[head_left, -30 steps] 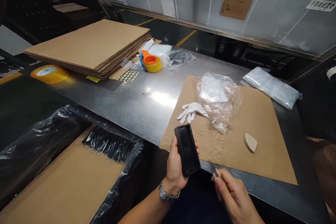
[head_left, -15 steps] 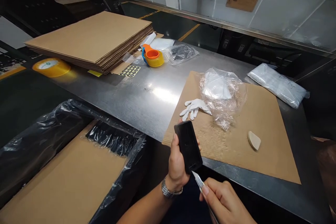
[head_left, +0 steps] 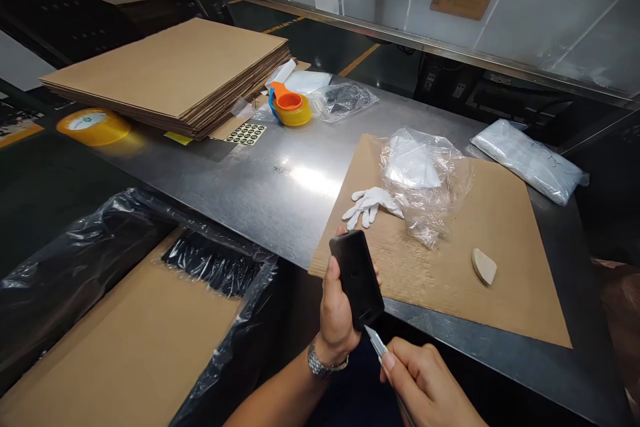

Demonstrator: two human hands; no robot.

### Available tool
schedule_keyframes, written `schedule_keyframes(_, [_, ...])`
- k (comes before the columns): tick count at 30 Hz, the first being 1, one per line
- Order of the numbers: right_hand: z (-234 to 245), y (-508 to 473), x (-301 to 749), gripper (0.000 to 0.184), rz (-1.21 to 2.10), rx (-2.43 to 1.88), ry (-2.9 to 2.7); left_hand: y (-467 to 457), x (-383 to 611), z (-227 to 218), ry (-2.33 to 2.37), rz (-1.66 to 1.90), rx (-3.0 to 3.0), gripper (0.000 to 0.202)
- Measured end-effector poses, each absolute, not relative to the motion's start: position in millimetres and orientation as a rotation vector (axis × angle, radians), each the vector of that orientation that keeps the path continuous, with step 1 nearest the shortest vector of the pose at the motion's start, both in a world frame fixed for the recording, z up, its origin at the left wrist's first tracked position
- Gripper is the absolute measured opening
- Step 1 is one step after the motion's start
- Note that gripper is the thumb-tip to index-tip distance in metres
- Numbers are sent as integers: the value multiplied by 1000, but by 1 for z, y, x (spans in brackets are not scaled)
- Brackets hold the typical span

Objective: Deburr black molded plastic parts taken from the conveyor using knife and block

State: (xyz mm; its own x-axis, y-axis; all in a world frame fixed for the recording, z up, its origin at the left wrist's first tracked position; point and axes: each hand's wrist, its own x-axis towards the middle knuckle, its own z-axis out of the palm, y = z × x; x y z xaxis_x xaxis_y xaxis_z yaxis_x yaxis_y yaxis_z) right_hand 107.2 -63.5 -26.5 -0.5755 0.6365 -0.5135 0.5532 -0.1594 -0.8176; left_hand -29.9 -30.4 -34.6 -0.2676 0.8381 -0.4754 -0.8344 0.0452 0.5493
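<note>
My left hand [head_left: 338, 312] is wrapped round a black rectangular case [head_left: 357, 277], shallow and hollow, tilted toward me past the table's near edge. In my right hand [head_left: 423, 377] is a utility knife [head_left: 376, 340]; its blade points up at the case's lower end. Whether the tip touches the case I cannot tell. Beyond the case, a white glove [head_left: 371, 205] lies on a cardboard sheet [head_left: 505, 213], beside a clear plastic bag [head_left: 440, 193] with white material in it. A beige wedge-shaped block [head_left: 484, 267] rests on the sheet to the right.
At the back left stands a stack of cardboard sheets [head_left: 170, 67], with a yellow tape roll [head_left: 94, 127] beside it. A tape dispenser [head_left: 291, 107] and a sticker sheet [head_left: 247, 134] lie nearby. A wrapped white pack [head_left: 527, 159] is far right. An open, plastic-lined box [head_left: 125, 333] stands lower left.
The case has tilted slightly in my left hand, so its inside shows more clearly. The knife has shifted slightly left and stays by the case's lower end.
</note>
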Motion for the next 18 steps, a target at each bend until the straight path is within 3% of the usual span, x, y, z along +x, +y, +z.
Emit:
schedule_keyframes(10, [-21, -64, 101, 48, 1930, -1450, -1883, -29, -30, -36, 888, 1626, 36, 52])
schedule_keyframes(18, [-16, -62, 103, 47, 1905, -1434, -1885, -28, -31, -35, 860, 1597, -28, 57])
